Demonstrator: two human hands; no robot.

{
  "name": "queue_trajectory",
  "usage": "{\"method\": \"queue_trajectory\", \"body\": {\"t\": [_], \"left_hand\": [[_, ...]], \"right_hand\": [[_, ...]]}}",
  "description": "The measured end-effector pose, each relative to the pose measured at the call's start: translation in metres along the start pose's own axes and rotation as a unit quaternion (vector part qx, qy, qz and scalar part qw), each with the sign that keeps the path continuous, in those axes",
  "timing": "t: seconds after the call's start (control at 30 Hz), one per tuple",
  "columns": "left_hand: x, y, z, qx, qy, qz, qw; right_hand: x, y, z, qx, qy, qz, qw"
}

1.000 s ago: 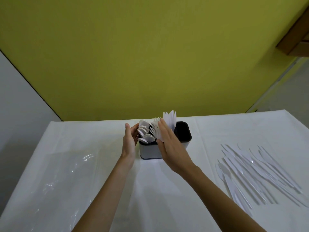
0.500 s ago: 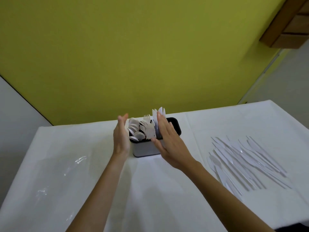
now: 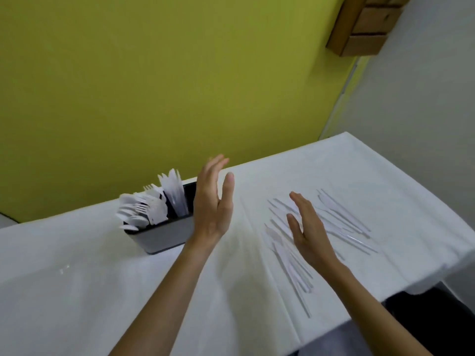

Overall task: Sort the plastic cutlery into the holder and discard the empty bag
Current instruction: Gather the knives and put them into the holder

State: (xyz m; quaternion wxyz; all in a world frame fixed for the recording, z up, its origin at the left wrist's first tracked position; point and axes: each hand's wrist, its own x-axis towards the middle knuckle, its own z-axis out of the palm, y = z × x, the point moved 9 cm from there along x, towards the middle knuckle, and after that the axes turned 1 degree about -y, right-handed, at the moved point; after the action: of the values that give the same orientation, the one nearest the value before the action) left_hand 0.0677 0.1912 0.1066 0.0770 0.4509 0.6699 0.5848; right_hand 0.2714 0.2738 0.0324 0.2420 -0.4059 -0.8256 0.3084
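Note:
The grey holder [image 3: 164,236] with a black inside stands at the back left of the white table. White spoons [image 3: 129,214], forks [image 3: 151,201] and knives [image 3: 173,192] stick up out of it. My left hand [image 3: 212,204] hovers open just right of the holder, fingers straight, holding nothing. My right hand [image 3: 307,228] is open and empty above several loose white plastic knives [image 3: 341,217] that lie spread on the right side of the table. A glint of the clear plastic bag [image 3: 64,269] shows at the left.
The white tablecloth [image 3: 102,291] covers the table, whose right edge [image 3: 416,278] drops off near the loose knives. A yellow-green wall stands behind, and a wooden shelf [image 3: 365,24] hangs at the upper right.
Both hands have left the holder and swung to the right; the right hand is now over the loose knives. The view has turned right, so the holder appears further left.

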Motion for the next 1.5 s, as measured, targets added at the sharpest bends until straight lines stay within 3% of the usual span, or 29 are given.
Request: {"method": "queue_trajectory", "body": {"t": [0.13,0.2,0.27,0.33,0.4,0.6,0.77,1.1,1.23,1.5], "left_hand": [[-0.031,-0.028,0.070,0.083,-0.098,-0.110,0.986],[-0.056,-0.057,0.101,0.175,-0.193,-0.210,0.942],[-0.088,-0.084,0.122,0.252,-0.288,-0.300,0.874],[-0.113,-0.096,0.134,0.288,-0.324,-0.355,0.828],[-0.126,-0.098,0.143,0.299,-0.323,-0.374,0.816],[-0.132,-0.090,0.174,0.339,-0.294,-0.367,0.814],[-0.127,-0.092,0.174,0.297,-0.240,-0.377,0.844],[-0.116,-0.096,0.168,0.256,-0.185,-0.376,0.871],[-0.111,-0.100,0.159,0.196,-0.130,-0.401,0.885],[-0.113,-0.114,0.149,0.055,-0.034,-0.476,0.877]], "right_hand": [[-0.007,0.074,-0.042,-0.053,0.031,0.036,0.997],[-0.006,0.112,-0.061,-0.067,0.042,0.062,0.995],[-0.005,0.149,-0.078,-0.078,0.040,0.102,0.991],[-0.002,0.181,-0.088,-0.099,0.025,0.147,0.984],[0.006,0.206,-0.092,-0.129,-0.001,0.193,0.973],[0.046,0.234,-0.079,-0.225,-0.107,0.211,0.945],[0.066,0.233,-0.065,-0.182,-0.135,0.206,0.952],[0.074,0.242,-0.052,-0.187,-0.210,0.212,0.936],[0.075,0.244,-0.052,-0.183,-0.205,0.209,0.938],[0.075,0.246,-0.059,-0.131,-0.177,0.187,0.957]]}}
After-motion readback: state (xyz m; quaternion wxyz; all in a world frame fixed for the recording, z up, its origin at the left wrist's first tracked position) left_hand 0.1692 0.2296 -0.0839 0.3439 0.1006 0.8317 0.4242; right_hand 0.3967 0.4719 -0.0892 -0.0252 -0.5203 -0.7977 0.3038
